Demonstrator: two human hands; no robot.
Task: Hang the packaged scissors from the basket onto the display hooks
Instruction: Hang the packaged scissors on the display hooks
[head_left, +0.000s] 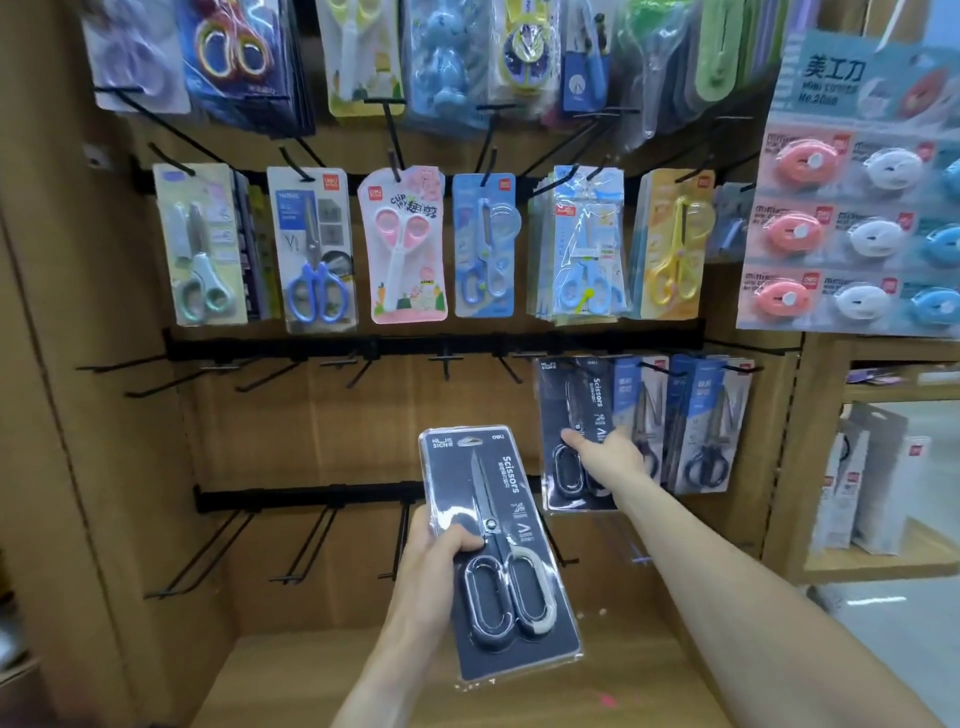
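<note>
Dark-carded packaged scissors (498, 551) with grey-and-black handles sit low in the centre of the frame, tilted slightly, held out in front of the display board. Left hand (436, 561) grasps the pack along its left edge — thumb across the front of the blister, fingers behind the card.

Right hand (608, 457), right of centre, reaches to a matching dark pack (576, 436) already hanging from a hook on the middle rail; thumb lies on the pack's front, and whether the fingers behind it curl round the card cannot be told.

Further dark packs (706, 421) hang just beside it to the right. Bare black hooks (291, 371) line the rest of that rail, centre left, and the lower rail (311, 499) too.

Upper row — coloured children's scissors on cards, among them a pink-handled pair (402, 244). Mini cutter card (852, 228) hangs at the upper right edge. Brown board (322, 441) backs the whole display.
</note>
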